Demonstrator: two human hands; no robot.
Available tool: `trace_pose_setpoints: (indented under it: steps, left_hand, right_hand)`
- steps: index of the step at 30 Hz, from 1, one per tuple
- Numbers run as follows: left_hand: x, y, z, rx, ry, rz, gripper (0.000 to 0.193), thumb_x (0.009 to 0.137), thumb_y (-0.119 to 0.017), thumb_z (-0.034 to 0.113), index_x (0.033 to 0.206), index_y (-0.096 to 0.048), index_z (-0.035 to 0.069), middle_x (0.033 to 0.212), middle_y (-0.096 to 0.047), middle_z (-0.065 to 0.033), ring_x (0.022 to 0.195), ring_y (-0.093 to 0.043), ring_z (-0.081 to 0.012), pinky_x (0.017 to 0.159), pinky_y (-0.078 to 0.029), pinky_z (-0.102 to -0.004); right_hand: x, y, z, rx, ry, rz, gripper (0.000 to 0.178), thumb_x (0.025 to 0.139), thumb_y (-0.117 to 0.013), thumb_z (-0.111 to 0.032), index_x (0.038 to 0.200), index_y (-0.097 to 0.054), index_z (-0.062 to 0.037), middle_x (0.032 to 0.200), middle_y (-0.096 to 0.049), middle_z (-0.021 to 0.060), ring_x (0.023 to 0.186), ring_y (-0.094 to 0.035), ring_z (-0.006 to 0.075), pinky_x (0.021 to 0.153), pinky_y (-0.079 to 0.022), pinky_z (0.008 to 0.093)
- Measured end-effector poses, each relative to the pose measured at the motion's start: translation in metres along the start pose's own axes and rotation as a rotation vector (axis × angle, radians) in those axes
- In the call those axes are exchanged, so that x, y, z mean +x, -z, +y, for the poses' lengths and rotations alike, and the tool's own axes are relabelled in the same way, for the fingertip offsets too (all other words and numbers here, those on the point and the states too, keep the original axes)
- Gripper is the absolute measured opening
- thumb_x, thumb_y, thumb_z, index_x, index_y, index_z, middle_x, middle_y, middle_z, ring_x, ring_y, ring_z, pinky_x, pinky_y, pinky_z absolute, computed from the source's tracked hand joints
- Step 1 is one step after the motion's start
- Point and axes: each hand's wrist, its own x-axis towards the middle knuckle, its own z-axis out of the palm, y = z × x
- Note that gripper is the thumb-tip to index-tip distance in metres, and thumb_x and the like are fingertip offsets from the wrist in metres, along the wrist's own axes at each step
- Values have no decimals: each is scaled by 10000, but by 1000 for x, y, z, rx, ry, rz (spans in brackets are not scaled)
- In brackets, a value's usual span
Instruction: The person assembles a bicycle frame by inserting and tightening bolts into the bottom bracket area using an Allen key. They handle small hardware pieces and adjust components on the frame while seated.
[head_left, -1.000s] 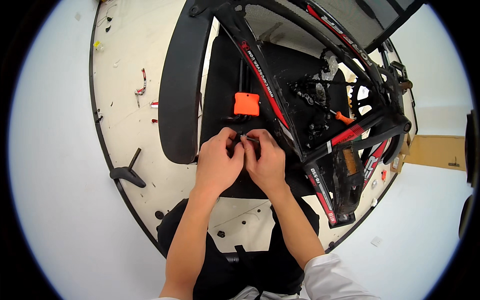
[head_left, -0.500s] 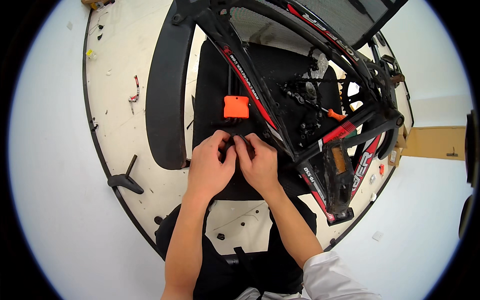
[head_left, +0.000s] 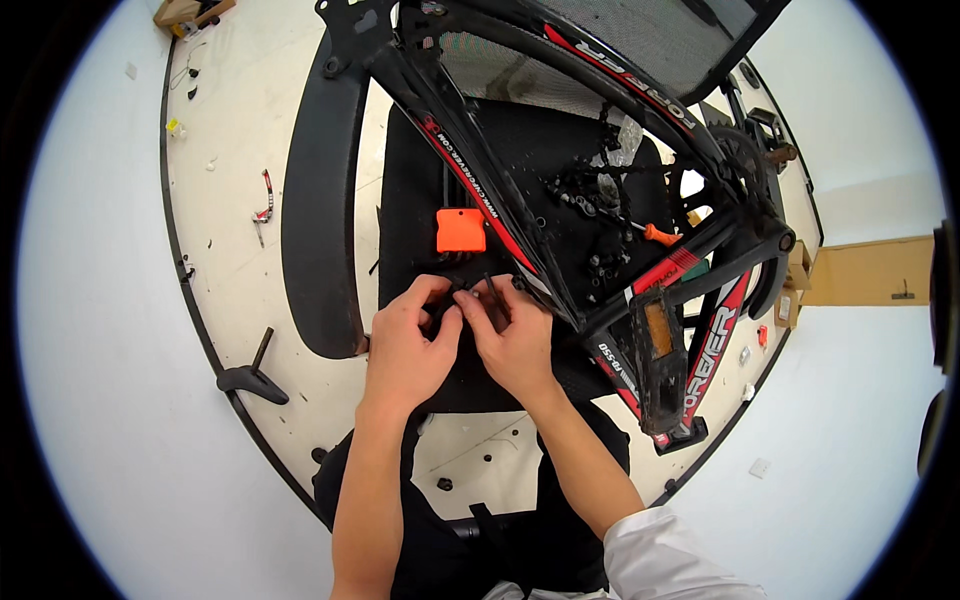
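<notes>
Both my hands meet over the black chair seat (head_left: 480, 385), close in front of the bicycle frame. My left hand (head_left: 408, 335) is closed on a small black part (head_left: 460, 284), mostly hidden by the fingers. Pinched in my right hand (head_left: 515, 340) is a thin black rod (head_left: 494, 290) that slants up past the fingertips; its far end is hidden. Just beyond the hands lies an orange hex key holder (head_left: 461, 231) with dark keys beside it. The black and red bicycle frame (head_left: 480, 200) rests across the seat to the right.
An orange-handled screwdriver (head_left: 660, 235) lies among loose small parts, a chain (head_left: 645, 168) and a clear plastic bag (head_left: 626, 142). A pedal (head_left: 660, 345) juts out at right. The black armrest (head_left: 325, 230) flanks the left. A red and black lever (head_left: 265, 205) is on the floor.
The view has shifted slightly, so the frame and holder sit a little further left. The thin black rod now stands out more clearly above my right hand's fingers.
</notes>
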Motion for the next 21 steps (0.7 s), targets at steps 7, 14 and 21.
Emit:
trace_pose_setpoints:
  steps: [7, 14, 21]
  left_hand:
    - [0, 1, -2, -139, -5, 12, 189, 1010, -488, 152, 1070, -584, 0, 871, -643, -125, 744, -577, -201, 745, -480, -318]
    - [1, -7, -15, -362, 8, -44, 198, 1051, -424, 202, 1122, -509, 37, 973, -573, -80, 897, -526, -172, 863, -435, -297]
    - [-2, -7, -10, -477, 23, -81, 220, 1036, -434, 204, 1167, -502, 41, 1017, -499, -11, 994, -450, -90, 922, -349, -235]
  right_hand:
    - [-4, 1, 8, 99, -42, -14, 163, 849, -769, -30, 984, -708, 39, 766, -625, -30, 564, -384, -4, 494, -289, 189]
    - [-11, 4, -5, 293, -150, -31, 200, 826, -765, -16, 1024, -748, 4, 806, -671, -38, 540, -351, -13, 474, -252, 177]
    - [-12, 5, -15, 318, -159, 22, 133, 868, -704, 46, 998, -697, 73, 727, -538, -61, 538, -366, -28, 485, -270, 187]
